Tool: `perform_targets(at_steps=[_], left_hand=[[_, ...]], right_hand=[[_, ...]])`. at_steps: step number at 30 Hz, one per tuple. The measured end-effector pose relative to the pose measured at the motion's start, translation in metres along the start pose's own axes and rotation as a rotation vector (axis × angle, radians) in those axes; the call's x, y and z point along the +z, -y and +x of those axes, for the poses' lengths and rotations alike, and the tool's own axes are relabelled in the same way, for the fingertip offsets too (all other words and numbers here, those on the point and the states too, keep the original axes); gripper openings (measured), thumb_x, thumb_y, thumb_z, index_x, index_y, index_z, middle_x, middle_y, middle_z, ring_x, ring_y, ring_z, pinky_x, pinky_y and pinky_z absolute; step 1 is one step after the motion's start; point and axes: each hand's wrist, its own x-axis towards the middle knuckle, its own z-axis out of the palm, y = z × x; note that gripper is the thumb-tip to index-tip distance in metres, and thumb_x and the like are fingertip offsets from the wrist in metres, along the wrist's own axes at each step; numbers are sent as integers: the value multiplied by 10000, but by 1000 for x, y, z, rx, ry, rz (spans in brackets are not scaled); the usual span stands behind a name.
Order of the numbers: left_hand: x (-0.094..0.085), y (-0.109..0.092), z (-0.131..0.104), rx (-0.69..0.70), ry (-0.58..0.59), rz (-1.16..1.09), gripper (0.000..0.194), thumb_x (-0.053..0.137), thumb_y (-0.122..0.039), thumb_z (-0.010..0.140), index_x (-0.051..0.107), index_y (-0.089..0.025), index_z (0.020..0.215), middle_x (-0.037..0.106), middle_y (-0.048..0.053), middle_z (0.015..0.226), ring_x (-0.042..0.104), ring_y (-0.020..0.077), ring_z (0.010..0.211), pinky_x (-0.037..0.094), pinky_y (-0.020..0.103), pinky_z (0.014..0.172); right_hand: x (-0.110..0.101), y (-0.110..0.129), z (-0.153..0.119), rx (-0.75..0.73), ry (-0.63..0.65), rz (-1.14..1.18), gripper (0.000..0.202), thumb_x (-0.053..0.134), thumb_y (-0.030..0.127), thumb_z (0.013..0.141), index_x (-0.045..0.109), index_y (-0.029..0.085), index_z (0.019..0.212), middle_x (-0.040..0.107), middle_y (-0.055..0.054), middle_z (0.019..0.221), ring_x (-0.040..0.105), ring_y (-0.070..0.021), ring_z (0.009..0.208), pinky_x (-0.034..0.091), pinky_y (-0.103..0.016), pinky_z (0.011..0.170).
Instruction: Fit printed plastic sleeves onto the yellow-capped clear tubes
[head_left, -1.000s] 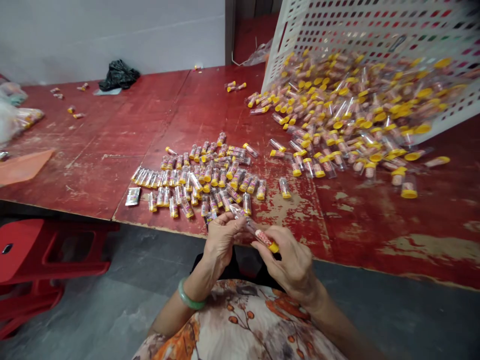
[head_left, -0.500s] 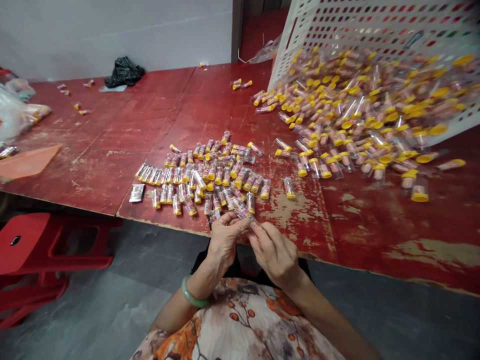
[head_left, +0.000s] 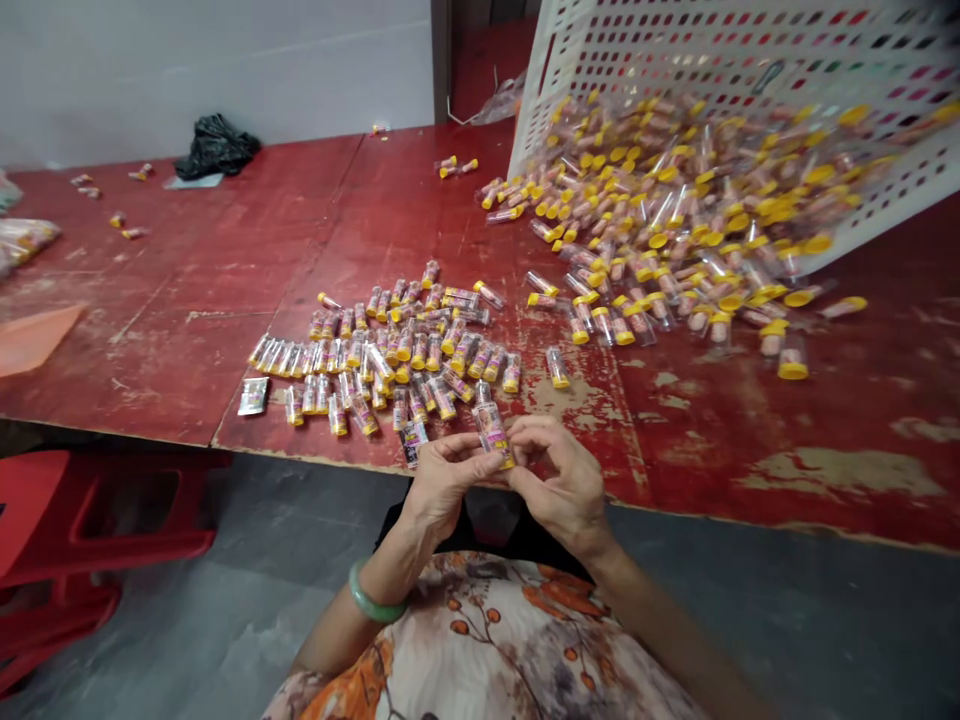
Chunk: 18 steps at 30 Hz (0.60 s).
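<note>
Over the table's front edge, my left hand (head_left: 442,485) pinches a small clear tube (head_left: 492,430) with a yellow cap and a printed label. The tube's capped end points towards me. My right hand (head_left: 561,478) is closed at the tube's right side, fingers curled against it. Beyond my hands lies a group of labelled tubes (head_left: 405,345), several in rough rows. A dark printed stack, perhaps labels (head_left: 412,438), lies by my left fingertips. A silvery printed stack (head_left: 253,396) sits left of the group.
A white perforated basket (head_left: 531,110) lies tipped at the right, spilling plain yellow-capped tubes (head_left: 660,220) onto the red table (head_left: 277,240). A black plastic bag (head_left: 217,147) rests by the wall. An orange sheet (head_left: 37,340) is at left. A red stool (head_left: 45,510) stands below.
The tube in my hands has come upright with its label facing me. My right hand's fingers have loosened and risen slightly. The whole view has shifted a little to the right.
</note>
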Motion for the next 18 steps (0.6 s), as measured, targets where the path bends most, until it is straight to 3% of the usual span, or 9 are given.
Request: perform_targets(at_steps=[10, 14, 18], left_hand=[[-3, 5, 5, -35, 17, 3, 365, 876, -216, 479, 719, -96, 786, 719, 57, 717, 642, 133, 609, 518, 268, 647], [-3, 8, 7, -39, 130, -20, 280, 834, -239, 578, 727, -100, 795, 716, 57, 727, 643, 131, 642, 517, 270, 687], [0, 9, 8, -48, 247, -26, 253, 784, -232, 658, 733, -113, 876, 724, 70, 793, 652, 138, 699, 519, 275, 723]], right_hand=[[2, -17, -4, -105, 2, -50, 256, 530, 21, 752, 573, 191, 939, 590, -34, 879, 536, -108, 691, 473, -235, 606], [-8, -16, -5, -49, 37, -22, 228, 615, 96, 767, 610, 192, 974, 622, -47, 933, 566, -105, 674, 503, -241, 610], [-17, -13, -9, -101, -18, -86, 235, 613, 88, 783, 646, 202, 986, 654, -60, 943, 639, -156, 840, 537, -274, 703]])
